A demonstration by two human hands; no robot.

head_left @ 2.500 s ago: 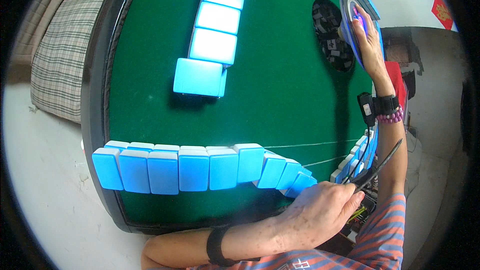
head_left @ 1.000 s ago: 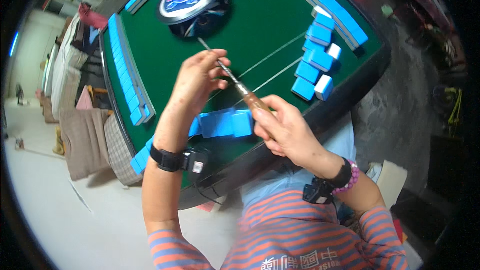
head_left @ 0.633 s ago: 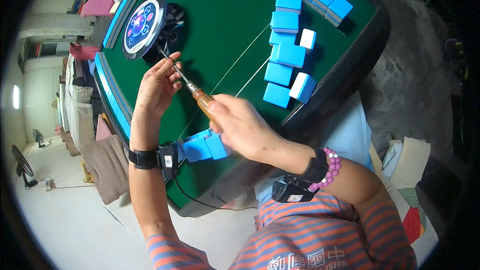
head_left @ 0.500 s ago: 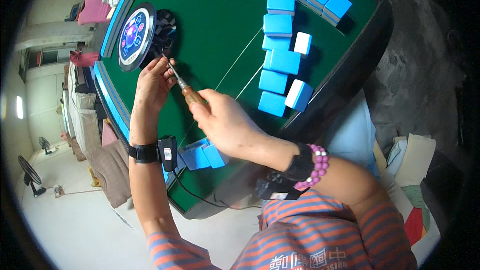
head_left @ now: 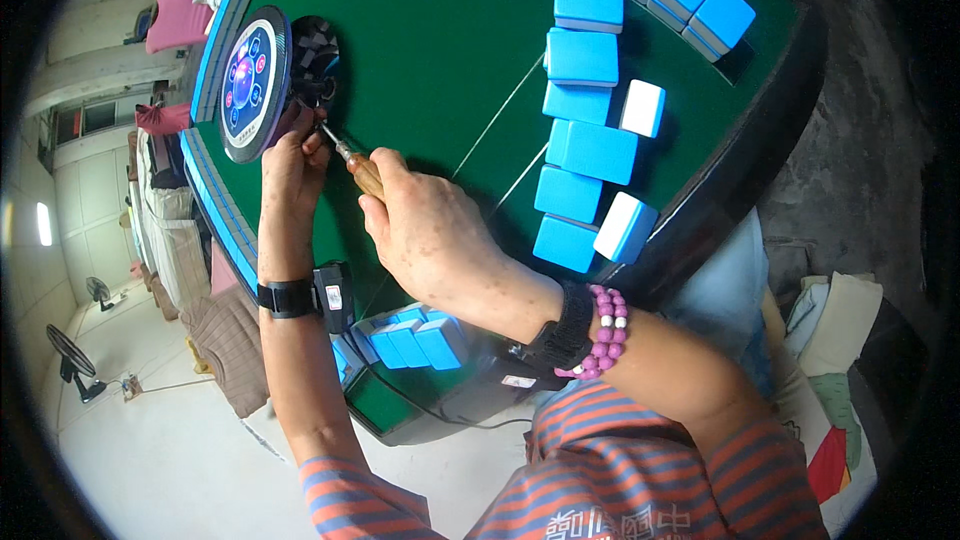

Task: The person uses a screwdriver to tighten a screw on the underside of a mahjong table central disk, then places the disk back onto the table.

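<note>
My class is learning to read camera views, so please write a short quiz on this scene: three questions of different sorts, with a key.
1. True or false: the right hand grips the tool by its handle.

2. Multiple choice: what colour are most of the beads on the right wrist?
A. Green
B. Purple
C. Yellow

3. Fill the gap: the left hand has its fingers close to the tool's ____, beside the round panel.

Key:
1. True
2. B
3. tip
</note>
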